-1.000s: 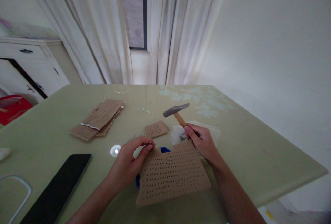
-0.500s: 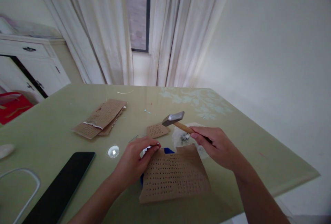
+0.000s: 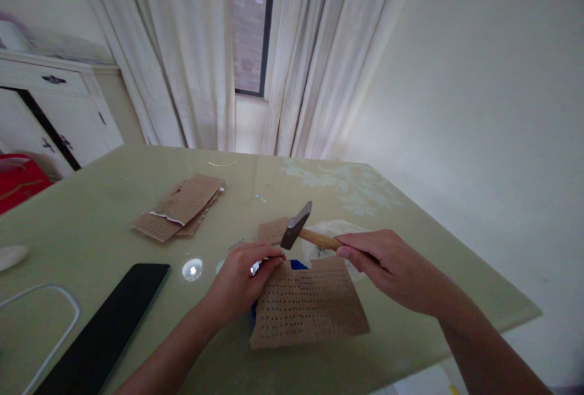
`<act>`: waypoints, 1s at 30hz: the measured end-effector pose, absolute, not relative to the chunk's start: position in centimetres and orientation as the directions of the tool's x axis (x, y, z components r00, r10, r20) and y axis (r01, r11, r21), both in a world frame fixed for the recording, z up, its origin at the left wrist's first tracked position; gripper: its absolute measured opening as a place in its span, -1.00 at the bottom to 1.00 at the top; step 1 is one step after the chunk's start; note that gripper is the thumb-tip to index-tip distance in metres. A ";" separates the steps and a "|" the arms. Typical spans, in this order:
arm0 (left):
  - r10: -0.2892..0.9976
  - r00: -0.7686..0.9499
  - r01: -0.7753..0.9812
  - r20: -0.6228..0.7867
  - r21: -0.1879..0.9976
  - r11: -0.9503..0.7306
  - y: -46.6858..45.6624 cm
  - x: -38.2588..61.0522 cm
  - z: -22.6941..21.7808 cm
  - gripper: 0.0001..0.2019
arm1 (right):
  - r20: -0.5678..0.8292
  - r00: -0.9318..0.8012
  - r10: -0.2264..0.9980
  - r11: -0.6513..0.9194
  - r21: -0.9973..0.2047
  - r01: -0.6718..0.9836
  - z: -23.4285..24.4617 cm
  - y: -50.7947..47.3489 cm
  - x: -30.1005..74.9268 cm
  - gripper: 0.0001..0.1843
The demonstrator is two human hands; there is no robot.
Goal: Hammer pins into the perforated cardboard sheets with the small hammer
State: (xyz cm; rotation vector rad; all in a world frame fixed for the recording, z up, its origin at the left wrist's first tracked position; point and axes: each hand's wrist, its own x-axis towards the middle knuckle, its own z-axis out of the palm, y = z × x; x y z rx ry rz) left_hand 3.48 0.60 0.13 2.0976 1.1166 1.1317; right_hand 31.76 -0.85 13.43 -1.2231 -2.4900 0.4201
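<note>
My right hand (image 3: 387, 264) is wrapped round the wooden handle of a hammer (image 3: 295, 226). The hammer's metal head hangs just above and beside my left fingertips, apart from them. At the upper left corner of a brown cardboard piece (image 3: 312, 310), my left hand (image 3: 241, 279) is closed in a pinch. Something small and shiny shows between those fingers, too hidden to name. Rows of small holes cover the cardboard. Under it, a blue object (image 3: 298, 265) peeks out at the top notch and left side.
Behind the hammer lie a small punched cardboard piece (image 3: 272, 230) and a clear plastic bag (image 3: 335, 230). More punched cardboard (image 3: 182, 206) is stacked farther left. A black tablet-like slab (image 3: 109, 322), a white cable (image 3: 68, 297) and a shiny round disc (image 3: 192, 269) are on the left.
The hammer has come lower and its head has tilted, nearer my left fingertips. My left hand keeps its pinch at the cardboard's corner. The whole view has shifted slightly.
</note>
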 end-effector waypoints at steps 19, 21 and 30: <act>0.848 0.347 0.324 0.401 0.797 -0.510 0.6 3.4 0.2 -0.81 | 0.187 -0.537 0.823 0.564 -0.390 0.728 11.3 -1.5 31.9 -0.63; 0.851 0.347 0.312 0.394 0.807 -0.500 0.6 3.4 0.1 -0.80 | 0.221 -0.491 0.842 0.536 -0.428 0.727 11.0 -1.4 32.2 -0.62; 0.928 0.339 0.353 0.154 0.893 -0.278 0.3 2.0 0.1 -0.54 | 0.209 -0.278 0.938 0.348 -0.553 0.757 7.3 -0.9 34.1 -0.57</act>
